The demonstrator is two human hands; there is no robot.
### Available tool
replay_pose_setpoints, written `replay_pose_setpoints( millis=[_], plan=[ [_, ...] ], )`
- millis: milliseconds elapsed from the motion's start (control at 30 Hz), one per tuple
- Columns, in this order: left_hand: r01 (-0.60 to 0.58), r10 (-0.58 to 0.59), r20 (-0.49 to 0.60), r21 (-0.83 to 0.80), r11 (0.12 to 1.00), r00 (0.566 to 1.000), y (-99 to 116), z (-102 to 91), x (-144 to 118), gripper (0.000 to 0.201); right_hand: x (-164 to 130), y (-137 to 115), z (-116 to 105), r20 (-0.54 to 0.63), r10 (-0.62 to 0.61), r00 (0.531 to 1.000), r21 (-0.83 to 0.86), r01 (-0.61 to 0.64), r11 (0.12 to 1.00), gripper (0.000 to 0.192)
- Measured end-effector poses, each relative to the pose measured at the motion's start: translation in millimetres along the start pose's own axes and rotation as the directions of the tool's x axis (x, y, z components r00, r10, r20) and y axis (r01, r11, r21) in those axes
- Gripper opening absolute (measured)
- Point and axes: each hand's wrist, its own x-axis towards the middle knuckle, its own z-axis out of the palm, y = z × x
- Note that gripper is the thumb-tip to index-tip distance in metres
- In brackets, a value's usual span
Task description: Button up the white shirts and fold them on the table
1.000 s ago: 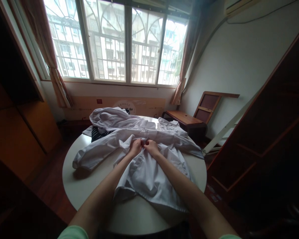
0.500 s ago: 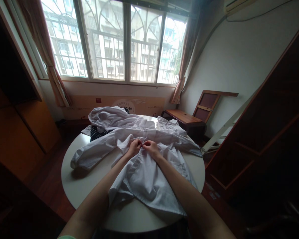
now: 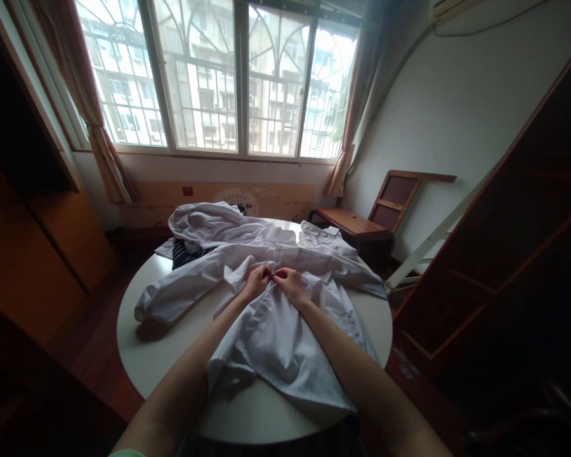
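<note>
A white long-sleeved shirt [image 3: 285,343] lies spread over a round white table [image 3: 143,355], its sleeves reaching out to the left and right. My left hand [image 3: 257,281] is closed in a pinch on the cloth along the middle of the shirt. Right beside it, my right hand [image 3: 289,283] pinches the same spot, the fingertips of both hands nearly touching. Whatever small part sits between the fingertips is too small to make out. The shirt's lower hem hangs near the table's front edge, between my forearms.
Behind the shirt lie a crumpled white garment [image 3: 204,225], a black striped cloth [image 3: 185,254] and a folded white garment [image 3: 326,240]. Beyond the table stand a low wooden table [image 3: 349,221] and a long cardboard box [image 3: 171,198]. A dark wooden panel [image 3: 485,279] leans at right.
The camera view has shifted very slightly. Both hands keep their pinch at the same place on the shirt.
</note>
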Motion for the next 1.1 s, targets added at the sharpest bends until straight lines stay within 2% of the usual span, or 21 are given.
replay_pose_setpoints(
  millis=[400, 800, 933, 1100],
  plan=[
    [0.006, -0.005, -0.052, 0.022, 1.0, 0.999, -2.6, 1.3, 0.6, 0.02, -0.7, 0.7, -0.6, 0.007, -0.024, 1.0, -0.032, 0.025, 0.999, 0.01],
    [0.018, -0.02, -0.064, -0.041, 0.999, 0.998, -4.5, 1.9, 0.5, 0.021, 0.4, 2.8, 0.5, -0.013, -0.086, 0.996, -0.062, 0.085, 0.994, 0.014],
    [0.017, -0.021, -0.08, -0.059, 0.998, 0.997, -3.9, 1.0, 0.3, 0.021, 1.5, 3.1, -1.7, 0.017, -0.047, 0.999, -0.007, 0.047, 0.999, 0.021],
    [-0.008, 0.002, -0.067, -0.086, 0.996, 0.998, -1.3, -0.3, -0.4, 0.02, 4.2, 7.4, -2.3, 0.038, -0.038, 0.999, 0.068, 0.035, 0.997, 0.015]
  ],
)
